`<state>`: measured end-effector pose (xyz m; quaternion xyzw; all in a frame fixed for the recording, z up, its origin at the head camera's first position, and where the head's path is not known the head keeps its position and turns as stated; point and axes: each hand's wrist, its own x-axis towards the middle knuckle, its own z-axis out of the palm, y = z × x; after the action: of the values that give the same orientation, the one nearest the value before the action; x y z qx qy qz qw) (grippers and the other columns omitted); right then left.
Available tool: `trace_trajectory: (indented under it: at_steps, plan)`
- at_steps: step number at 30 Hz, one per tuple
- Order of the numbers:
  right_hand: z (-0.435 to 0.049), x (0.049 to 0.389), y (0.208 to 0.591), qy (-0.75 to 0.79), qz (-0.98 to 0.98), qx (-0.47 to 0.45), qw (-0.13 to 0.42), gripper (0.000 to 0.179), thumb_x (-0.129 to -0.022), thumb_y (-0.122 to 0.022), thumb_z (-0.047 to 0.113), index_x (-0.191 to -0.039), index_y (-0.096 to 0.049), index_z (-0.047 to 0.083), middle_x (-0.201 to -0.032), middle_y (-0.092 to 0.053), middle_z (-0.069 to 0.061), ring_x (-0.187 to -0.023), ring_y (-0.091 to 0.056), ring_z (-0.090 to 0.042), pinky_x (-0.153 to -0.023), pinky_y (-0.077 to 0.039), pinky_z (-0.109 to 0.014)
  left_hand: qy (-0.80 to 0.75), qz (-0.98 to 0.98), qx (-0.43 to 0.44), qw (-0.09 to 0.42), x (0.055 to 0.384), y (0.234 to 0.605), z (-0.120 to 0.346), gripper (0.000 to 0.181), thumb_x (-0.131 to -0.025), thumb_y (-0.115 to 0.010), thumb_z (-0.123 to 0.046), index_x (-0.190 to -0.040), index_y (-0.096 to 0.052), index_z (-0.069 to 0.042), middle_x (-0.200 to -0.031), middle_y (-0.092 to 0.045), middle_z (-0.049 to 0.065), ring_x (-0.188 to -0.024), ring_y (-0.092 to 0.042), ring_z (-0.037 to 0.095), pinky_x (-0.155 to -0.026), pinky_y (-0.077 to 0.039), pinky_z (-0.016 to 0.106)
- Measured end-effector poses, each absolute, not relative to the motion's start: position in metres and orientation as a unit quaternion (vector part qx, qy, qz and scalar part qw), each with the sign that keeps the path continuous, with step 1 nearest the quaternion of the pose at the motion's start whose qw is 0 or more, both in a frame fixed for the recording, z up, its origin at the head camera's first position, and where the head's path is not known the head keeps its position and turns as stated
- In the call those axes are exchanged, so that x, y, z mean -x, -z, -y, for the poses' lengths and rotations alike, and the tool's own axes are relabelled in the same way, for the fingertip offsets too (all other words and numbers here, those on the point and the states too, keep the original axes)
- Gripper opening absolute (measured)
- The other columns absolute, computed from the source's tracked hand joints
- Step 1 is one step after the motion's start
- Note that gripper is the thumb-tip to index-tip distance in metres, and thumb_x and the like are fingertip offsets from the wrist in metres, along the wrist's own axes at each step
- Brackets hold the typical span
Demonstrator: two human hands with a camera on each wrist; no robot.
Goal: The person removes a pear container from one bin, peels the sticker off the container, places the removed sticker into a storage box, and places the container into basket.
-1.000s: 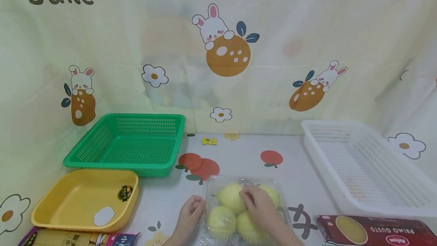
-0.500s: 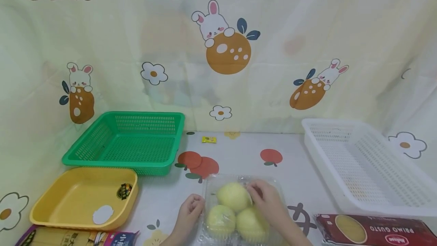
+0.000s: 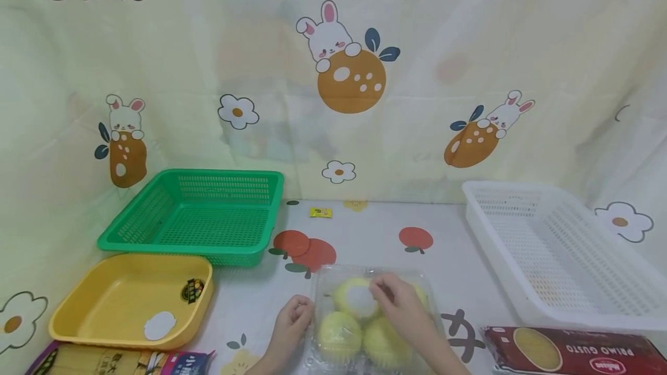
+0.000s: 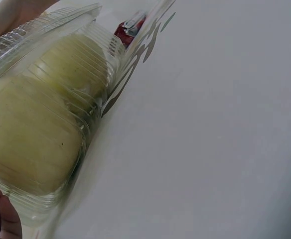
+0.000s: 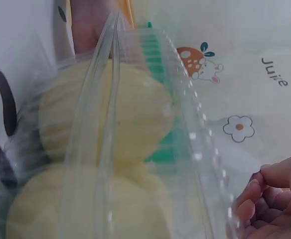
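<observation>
A clear plastic fruit box [image 3: 325, 279] stands at the front middle of the table in the head view. Inside it are several pale yellow-green fruits [image 3: 340, 331], like pears or apples. Above the lid, my right hand [image 3: 403, 305] pinches the edge of a round white sticker [image 3: 359, 300] between thumb and forefinger. Whether the sticker touches the lid is unclear. My left hand [image 3: 289, 326] is at the box's left edge with bent fingers. Its fingertips [image 4: 8, 219] are close against the box in the left wrist view; whether they pinch the rim cannot be told.
To the left are a green basket [image 3: 271, 219], a yellow basin [image 3: 120, 294] with a white round label inside, and a noodle pack [image 3: 125, 363]. A white basket [image 3: 487, 230] and a dark red pack [image 3: 573, 349] stand right. A small yellow packet [image 3: 320, 212] lies behind.
My right hand shifted right, then back left over the box. The round white sticker at its fingertips has come into plain view. The left hand has stayed beside the box.
</observation>
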<state>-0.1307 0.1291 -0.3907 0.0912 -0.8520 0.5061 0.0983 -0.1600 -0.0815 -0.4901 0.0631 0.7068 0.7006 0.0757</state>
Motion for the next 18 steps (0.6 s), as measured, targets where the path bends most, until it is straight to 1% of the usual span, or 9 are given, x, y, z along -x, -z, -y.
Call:
trace_trajectory:
  at_steps: [3, 6, 10, 14, 16, 18]
  plan:
    - [-0.124, 0.132, 0.39, -0.514, 0.845, -0.115, 0.091, 0.006, -0.086, -0.056, 0.003, -0.08, -0.056, 0.002, -0.07, -0.051, 0.002, -0.064, -0.046, -0.01, -0.06, -0.043, -0.024, -0.701, -0.706, -0.068, 0.073, 0.155, 0.478, 0.082, 0.015, -0.092, -0.048, -0.011, -0.092, -0.05, 0.004, -0.065, -0.051, 0.001, -0.057, -0.045, 0.008, -0.054, -0.038, 0.019]
    - [-0.118, 0.135, 0.388, -0.517, 0.841, -0.14, 0.08, 0.008, -0.087, -0.055, 0.004, -0.08, -0.055, 0.003, -0.069, -0.048, 0.002, -0.064, -0.045, -0.01, -0.059, -0.043, -0.024, -0.693, -0.714, -0.073, 0.064, 0.154, 0.469, 0.081, 0.015, -0.092, -0.048, -0.01, -0.092, -0.05, 0.005, -0.066, -0.051, 0.002, -0.057, -0.045, 0.008, -0.055, -0.039, 0.019]
    - [-0.106, 0.138, 0.383, -0.526, 0.834, -0.159, 0.048, 0.009, -0.09, -0.051, 0.006, -0.083, -0.053, 0.002, -0.072, -0.049, -0.001, -0.065, -0.047, -0.011, -0.06, -0.044, -0.024, -0.689, -0.718, -0.077, 0.058, 0.165, 0.485, 0.08, 0.015, -0.092, -0.049, -0.013, -0.093, -0.051, 0.003, -0.067, -0.051, 0.001, -0.058, -0.045, 0.009, -0.055, -0.039, 0.02]
    - [-0.09, 0.141, 0.381, -0.509, 0.844, -0.16, 0.05, 0.007, -0.092, -0.048, 0.005, -0.086, -0.052, 0.002, -0.075, -0.051, -0.001, -0.066, -0.049, -0.011, -0.059, -0.045, -0.024, -0.698, -0.708, -0.08, 0.063, 0.172, 0.496, 0.078, 0.013, -0.09, -0.05, -0.009, -0.095, -0.051, 0.003, -0.068, -0.054, 0.001, -0.058, -0.047, 0.009, -0.054, -0.04, 0.02]
    - [-0.081, 0.144, 0.381, -0.505, 0.845, -0.168, 0.065, 0.006, -0.091, -0.048, 0.002, -0.086, -0.052, 0.002, -0.074, -0.051, 0.0, -0.064, -0.049, -0.011, -0.057, -0.045, -0.024, -0.7, -0.706, -0.08, 0.065, 0.172, 0.494, 0.078, 0.013, -0.088, -0.05, -0.004, -0.098, -0.052, 0.004, -0.074, -0.056, 0.002, -0.061, -0.049, 0.009, -0.057, -0.042, 0.021]
    - [-0.073, 0.146, 0.382, -0.507, 0.841, -0.179, 0.071, 0.007, -0.091, -0.047, 0.001, -0.086, -0.051, 0.003, -0.072, -0.05, 0.0, -0.062, -0.048, -0.01, -0.054, -0.044, -0.024, -0.697, -0.709, -0.096, 0.046, 0.172, 0.492, 0.077, 0.021, -0.085, -0.052, 0.0, -0.105, -0.051, 0.007, -0.086, -0.059, 0.008, -0.073, -0.055, 0.014, -0.067, -0.046, 0.025]
